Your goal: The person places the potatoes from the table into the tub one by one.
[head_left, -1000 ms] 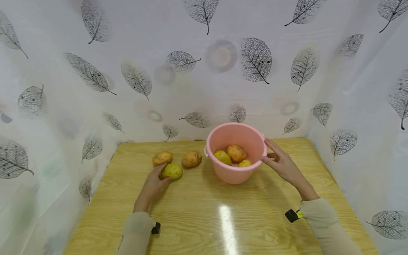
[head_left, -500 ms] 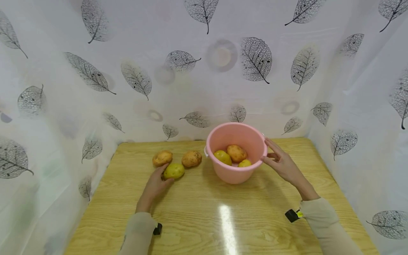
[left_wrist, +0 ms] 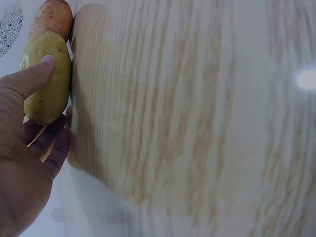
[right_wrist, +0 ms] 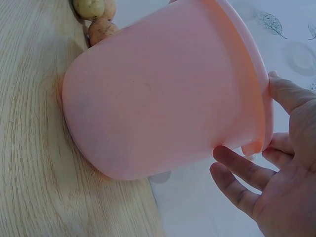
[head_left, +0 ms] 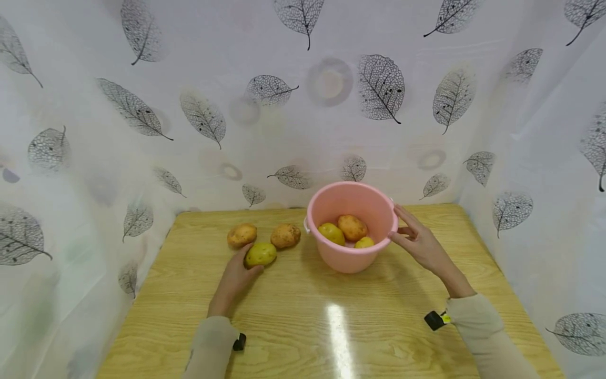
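My left hand [head_left: 239, 273] holds a yellow-green potato [head_left: 261, 255] low over the table, its thumb [left_wrist: 37, 74] along one side and its other fingers around the end. In the left wrist view a browner potato [left_wrist: 52, 19] shows just beyond it. A pink bucket [head_left: 347, 260] stands upright at the back, with three potatoes visible inside: a green one [head_left: 331, 234], a brown one [head_left: 352, 227] and a small yellow one [head_left: 364, 242]. At the bucket's right side, my right hand [head_left: 421, 250] rests its spread thumb and fingers against the rim, fairly straight in the right wrist view.
Two brown potatoes, one on the left [head_left: 242, 235] and one nearer the bucket [head_left: 285, 236], lie toward the table's back edge. Leaf-printed white sheeting [head_left: 326, 131] encloses the wooden table [head_left: 293, 326] at the back and sides. A white handle end [head_left: 306, 225] hangs at the bucket's left.
The left hand and the yellow-green potato have shifted slightly to the right, toward the bucket. The right hand and the bucket have stayed in place.
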A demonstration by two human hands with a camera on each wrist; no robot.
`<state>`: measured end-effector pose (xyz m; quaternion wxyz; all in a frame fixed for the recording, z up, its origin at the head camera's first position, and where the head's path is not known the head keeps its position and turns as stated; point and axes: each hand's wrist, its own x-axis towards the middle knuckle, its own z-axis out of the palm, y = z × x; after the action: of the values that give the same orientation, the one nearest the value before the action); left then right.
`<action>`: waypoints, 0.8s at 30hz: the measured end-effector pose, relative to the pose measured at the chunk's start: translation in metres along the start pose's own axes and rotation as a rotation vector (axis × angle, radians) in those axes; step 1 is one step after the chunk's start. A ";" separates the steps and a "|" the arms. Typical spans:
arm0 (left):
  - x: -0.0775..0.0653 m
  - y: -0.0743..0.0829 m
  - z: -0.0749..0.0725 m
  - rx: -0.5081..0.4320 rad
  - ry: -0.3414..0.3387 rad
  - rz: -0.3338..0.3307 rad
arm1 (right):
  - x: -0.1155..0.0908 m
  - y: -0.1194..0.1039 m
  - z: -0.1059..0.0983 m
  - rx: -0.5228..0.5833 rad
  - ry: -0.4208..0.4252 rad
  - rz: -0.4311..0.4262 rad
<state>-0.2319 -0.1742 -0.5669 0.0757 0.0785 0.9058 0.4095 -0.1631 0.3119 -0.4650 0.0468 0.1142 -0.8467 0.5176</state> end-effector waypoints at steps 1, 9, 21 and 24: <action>0.000 0.000 0.001 -0.003 0.005 0.005 | 0.000 0.000 0.000 -0.001 0.001 -0.002; -0.001 -0.001 0.004 -0.018 0.015 0.024 | 0.000 -0.001 0.000 0.001 0.001 -0.006; -0.003 0.004 0.006 -0.070 0.048 0.035 | 0.000 -0.002 0.000 -0.014 -0.004 0.013; -0.004 0.005 0.006 -0.084 0.053 0.032 | 0.000 -0.002 0.000 -0.014 -0.005 0.018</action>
<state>-0.2265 -0.1677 -0.5671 0.0483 0.0786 0.8882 0.4501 -0.1624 0.3109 -0.4638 0.0406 0.1075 -0.8514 0.5118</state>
